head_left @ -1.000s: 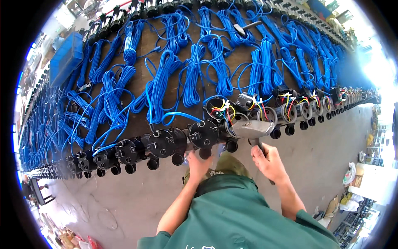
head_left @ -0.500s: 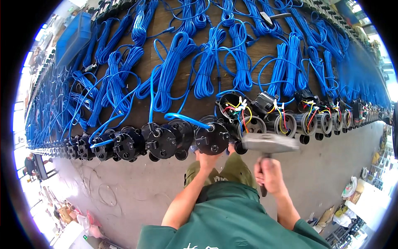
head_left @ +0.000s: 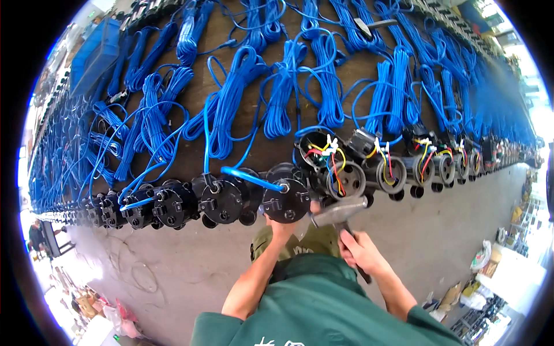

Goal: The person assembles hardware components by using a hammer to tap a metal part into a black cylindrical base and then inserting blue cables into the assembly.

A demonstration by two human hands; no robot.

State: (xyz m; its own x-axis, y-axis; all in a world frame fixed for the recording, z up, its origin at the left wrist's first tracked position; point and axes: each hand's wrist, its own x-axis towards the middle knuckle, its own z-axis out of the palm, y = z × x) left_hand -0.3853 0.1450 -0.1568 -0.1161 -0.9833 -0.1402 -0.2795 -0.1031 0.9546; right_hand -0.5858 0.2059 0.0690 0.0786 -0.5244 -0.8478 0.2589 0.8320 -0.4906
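Note:
My left hand (head_left: 281, 228) cups a black round housing (head_left: 287, 196) from below at the table's near edge, its fingers mostly hidden behind it. A light blue cable (head_left: 254, 177) enters the middle of that housing's cap. In my right hand (head_left: 360, 254) is a hammer (head_left: 341, 212), held by its dark handle. The hammer's metal head is just right of the capped housing; whether they touch I cannot tell. Beside it stands an uncapped housing (head_left: 345, 180) with red, yellow and blue wires and white connectors.
More capped black housings (head_left: 223, 200) line the edge to the left, uncapped ones (head_left: 389, 175) to the right. Bundled blue cables (head_left: 231, 104) cover the brown tabletop (head_left: 190, 164). A blue bin (head_left: 95, 55) stands far left. A bladed tool (head_left: 372, 25) lies at the back.
The hammer has swung left and slightly down toward the capped housing, its head now tilted. My left hand stays at the housing. The whole view has shifted slightly.

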